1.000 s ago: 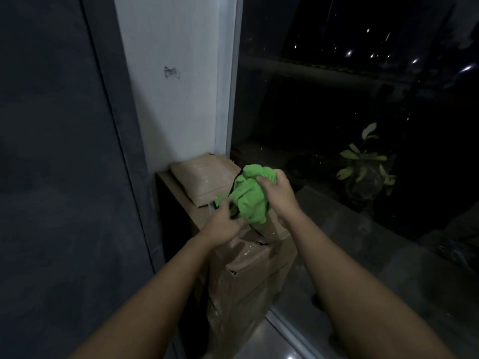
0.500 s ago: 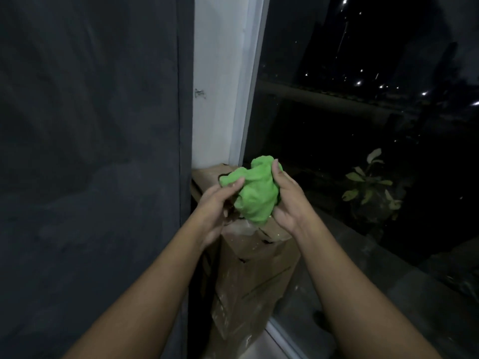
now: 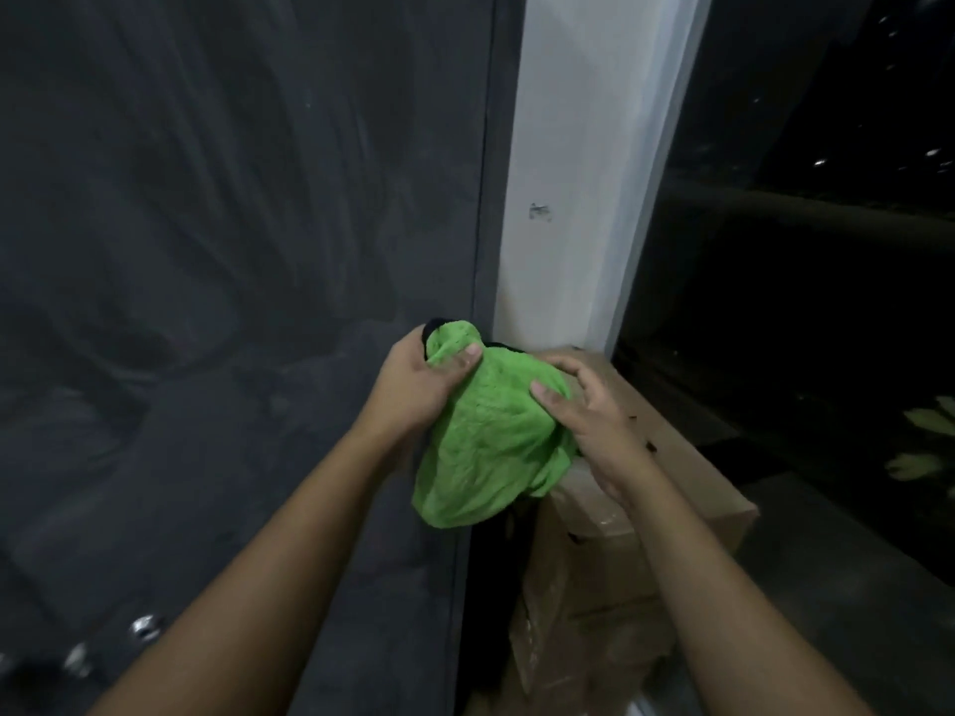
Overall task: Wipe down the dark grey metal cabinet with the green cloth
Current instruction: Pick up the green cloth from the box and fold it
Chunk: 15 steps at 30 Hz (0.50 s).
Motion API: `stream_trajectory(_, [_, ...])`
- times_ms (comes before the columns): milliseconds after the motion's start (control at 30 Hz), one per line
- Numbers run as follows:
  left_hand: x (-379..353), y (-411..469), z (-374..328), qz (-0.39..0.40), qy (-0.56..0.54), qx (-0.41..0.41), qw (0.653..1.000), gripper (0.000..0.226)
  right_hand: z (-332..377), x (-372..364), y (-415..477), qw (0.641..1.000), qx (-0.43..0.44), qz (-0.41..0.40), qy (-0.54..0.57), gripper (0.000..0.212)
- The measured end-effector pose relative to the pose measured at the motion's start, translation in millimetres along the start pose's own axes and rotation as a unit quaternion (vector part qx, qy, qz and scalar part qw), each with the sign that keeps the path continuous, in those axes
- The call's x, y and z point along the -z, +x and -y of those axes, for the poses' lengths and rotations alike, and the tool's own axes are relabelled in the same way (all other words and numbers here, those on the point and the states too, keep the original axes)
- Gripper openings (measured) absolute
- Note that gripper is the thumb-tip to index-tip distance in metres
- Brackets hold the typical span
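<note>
Both hands on the green cloth [image 3: 491,447], held in the air at mid-frame.

Left hand [image 3: 413,385]: fingers curled round the cloth's upper left corner, thumb [image 3: 462,356] pressed flat on the bunched top fold. Firm pinch, holding cloth. Other fingers are behind the fabric, can't see them.

Right hand [image 3: 594,410]: thumb [image 3: 550,400] pressed into the cloth's right side, index and remaining fingers arched over the top edge, loosely spread. Gripping the cloth too, looser than the left.

Cloth hangs as a rumpled pouch below both thumbs, lowest edge well under the hands. A dark underside shows at the top fold, just above the left thumb.

Dark grey metal cabinet [image 3: 232,302] fills everything left of the left-hand fingers; its vertical right edge runs just behind the left knuckles. Can't tell whether the cloth touches the panel. Surface shows dusty streaks. Small shiny fittings [image 3: 147,626] sit low on the panel, beside the left forearm.

White wall strip [image 3: 568,173] rises above the right-hand fingers, with a small scuff mark on it. Cardboard boxes [image 3: 646,509] stacked directly under and beyond the right hand. Dark window glass [image 3: 801,302] right of the right hand, with faint light specks. Frame is dim and slightly motion-blurred.
</note>
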State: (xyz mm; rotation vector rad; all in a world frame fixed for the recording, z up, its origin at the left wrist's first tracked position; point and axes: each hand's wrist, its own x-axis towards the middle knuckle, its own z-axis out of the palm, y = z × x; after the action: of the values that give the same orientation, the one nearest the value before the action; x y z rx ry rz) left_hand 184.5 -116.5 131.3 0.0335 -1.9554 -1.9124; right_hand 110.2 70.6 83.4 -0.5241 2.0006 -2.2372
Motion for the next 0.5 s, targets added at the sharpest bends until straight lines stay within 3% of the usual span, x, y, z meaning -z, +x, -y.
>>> stream_trajectory(100, [15.2, -10.2, -6.5, -0.032, -0.027, 0.149, 0.988, 0.027, -7.6, -8.5, -7.5, 0.995, -0.065, 0.069, 0.019, 0.056])
stream_trajectory(167, [30.4, -23.2, -6.8, 0.010, -0.046, 0.257, 0.965, 0.050, -17.2, -7.2, -12.4, 0.983, -0.115, 0.141, -0.035, 0.089])
stream_trajectory(233, [42.5, -37.6, -3.1, 0.045, -0.045, 0.292, 0.954, 0.083, -26.8, -5.8, -18.6, 0.955, -0.132, 0.240, -0.116, 0.109])
stream_trajectory(267, [46.5, -44.3, 1.2, 0.051, -0.032, 0.291, 0.955, 0.084, -30.8, -6.8, -22.2, 0.936, -0.120, 0.278, -0.181, 0.115])
stream_trajectory(333, [49.6, -58.3, 9.3, 0.047, 0.023, 0.288, 0.956, 0.093, -40.3, -12.9, -26.9, 0.885, -0.080, 0.313, -0.337, 0.109])
stream_trajectory(400, [52.1, -68.8, 18.4, 0.042, 0.074, 0.270, 0.959, 0.123, -46.4, -23.5, -33.1, 0.846, -0.044, 0.322, -0.422, 0.090])
stream_trajectory(500, [60.8, -79.8, 26.6, 0.069, 0.122, 0.215, 0.967, 0.129, -53.7, -33.9, -36.0, 0.835, 0.015, 0.291, -0.468, 0.051])
